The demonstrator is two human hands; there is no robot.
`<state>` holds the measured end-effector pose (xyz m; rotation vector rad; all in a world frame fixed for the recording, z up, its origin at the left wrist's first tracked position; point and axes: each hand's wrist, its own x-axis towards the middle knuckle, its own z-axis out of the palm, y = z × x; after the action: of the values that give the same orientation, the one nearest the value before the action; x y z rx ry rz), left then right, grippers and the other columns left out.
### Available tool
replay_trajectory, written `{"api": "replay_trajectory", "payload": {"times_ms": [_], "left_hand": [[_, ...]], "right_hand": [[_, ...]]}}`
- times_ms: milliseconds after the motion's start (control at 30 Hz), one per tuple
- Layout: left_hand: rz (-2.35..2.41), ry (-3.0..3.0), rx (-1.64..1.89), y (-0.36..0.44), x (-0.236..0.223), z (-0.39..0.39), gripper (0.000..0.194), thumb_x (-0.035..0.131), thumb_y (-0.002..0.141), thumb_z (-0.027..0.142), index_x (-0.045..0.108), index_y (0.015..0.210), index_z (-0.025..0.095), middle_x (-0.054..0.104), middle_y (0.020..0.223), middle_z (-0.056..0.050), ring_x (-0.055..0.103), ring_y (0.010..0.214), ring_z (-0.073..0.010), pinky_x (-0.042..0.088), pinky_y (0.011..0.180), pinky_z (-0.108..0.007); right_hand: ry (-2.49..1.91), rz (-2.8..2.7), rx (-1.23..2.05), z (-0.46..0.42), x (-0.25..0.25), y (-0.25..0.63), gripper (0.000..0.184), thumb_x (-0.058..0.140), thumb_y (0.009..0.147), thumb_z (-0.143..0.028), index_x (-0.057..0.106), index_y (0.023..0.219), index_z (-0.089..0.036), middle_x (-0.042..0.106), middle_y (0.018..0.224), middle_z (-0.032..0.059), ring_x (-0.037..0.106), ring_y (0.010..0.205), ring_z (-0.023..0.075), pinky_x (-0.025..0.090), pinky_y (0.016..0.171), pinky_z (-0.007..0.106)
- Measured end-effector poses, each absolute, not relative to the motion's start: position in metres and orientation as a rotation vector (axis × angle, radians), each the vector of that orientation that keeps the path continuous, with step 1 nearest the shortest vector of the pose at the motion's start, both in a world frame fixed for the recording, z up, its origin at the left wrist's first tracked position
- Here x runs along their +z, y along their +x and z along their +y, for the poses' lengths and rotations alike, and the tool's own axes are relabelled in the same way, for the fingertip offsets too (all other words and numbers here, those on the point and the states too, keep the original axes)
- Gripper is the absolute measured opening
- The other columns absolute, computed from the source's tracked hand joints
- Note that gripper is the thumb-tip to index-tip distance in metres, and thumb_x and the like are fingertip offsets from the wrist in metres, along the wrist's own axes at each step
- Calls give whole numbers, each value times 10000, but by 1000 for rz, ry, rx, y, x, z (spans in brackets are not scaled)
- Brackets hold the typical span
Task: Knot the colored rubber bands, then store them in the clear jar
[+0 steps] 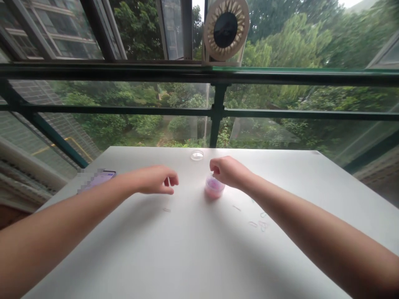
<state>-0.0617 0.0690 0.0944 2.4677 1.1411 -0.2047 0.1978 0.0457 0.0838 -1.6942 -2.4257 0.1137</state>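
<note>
Over the rim of a small round clear tub (214, 189) with pink contents is my right hand (229, 170). Its fingers are curled closed, and whatever they pinch is hidden or too small to name. My left hand (158, 179) hovers above the table to the left of the tub, fingers bent and apart, with nothing visible in them. Below it on the table lies a single paper clip (167, 210). To the right of the tub lie a thin clip (237, 207), a pinkish paper clip (252, 224) and a small cluster of clips (263, 226).
A clear round lid (197, 155) lies near the far edge of the white table (187, 257). A phone (99, 180) rests at the left edge, partly behind my left forearm. Beyond the table are a green railing (140, 110) and windows, with a round-faced device (226, 31) above.
</note>
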Motion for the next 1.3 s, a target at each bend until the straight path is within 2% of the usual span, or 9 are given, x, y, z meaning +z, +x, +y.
{"api": "replay_trajectory", "payload": {"times_ms": [167,233,367,633,800,900,1033,1167,1300], "left_hand": [[1143,2655,-283,-86,66,46,223,628,702,355,650,897,249,637,900,-9,599,751,-146,418,630,-222],[1106,2741,-213,-87,56,43,138,569,759,319,661,830,244,637,857,-4,595,718,-127,392,607,-214],[973,2897,-86,-86,47,43,217,461,804,197,656,717,231,634,758,0,581,660,-114,352,557,-223],[901,2874,-75,-69,56,46,156,473,710,143,610,695,215,614,721,3,549,592,-123,341,515,-230],[754,2831,-152,-69,62,49,190,515,718,174,644,837,247,627,814,0,564,607,-112,362,539,-209],[665,2850,-110,-72,56,52,151,513,768,194,657,763,237,622,752,-5,548,581,-101,351,541,-206],[629,2843,-64,-75,51,53,220,462,821,184,672,815,248,634,746,-16,566,619,-109,361,572,-203],[657,2744,-73,-81,60,45,231,466,816,185,677,880,255,647,800,-26,587,668,-120,397,629,-200],[674,2702,-59,-91,62,36,201,528,774,216,671,909,257,648,884,-32,593,723,-138,407,656,-215]], "right_hand": [[-1693,-2692,95,45,93,191,145,557,712,-155,683,774,-192,661,748,41,552,644,147,325,532,227],[-1602,-2694,122,44,100,196,151,553,762,-231,694,786,-183,674,788,48,566,668,152,361,572,236],[-1512,-2515,131,40,118,229,242,495,836,-297,700,771,-186,679,853,44,581,700,145,404,621,248],[-1705,-2376,334,21,115,298,176,589,756,-296,691,885,-235,666,834,21,598,672,144,443,594,253],[-1955,-2511,459,-8,68,333,908,774,489,-454,474,1306,-195,543,1211,147,594,956,296,492,769,384],[-1851,-2622,298,-25,39,347,1095,756,449,-580,349,1391,-198,342,1412,179,346,1257,399,367,967,500],[-1633,-2652,200,-27,14,346,1052,612,611,-675,199,1444,-183,156,1498,167,115,1366,363,177,1073,539],[-1581,-2566,175,-12,1,332,929,542,731,-611,165,1446,-154,176,1489,188,130,1372,327,133,1080,554],[-1473,-2441,224,-4,-3,322,559,462,851,-422,374,1350,-184,354,1421,150,262,1339,283,213,1077,523]]}}
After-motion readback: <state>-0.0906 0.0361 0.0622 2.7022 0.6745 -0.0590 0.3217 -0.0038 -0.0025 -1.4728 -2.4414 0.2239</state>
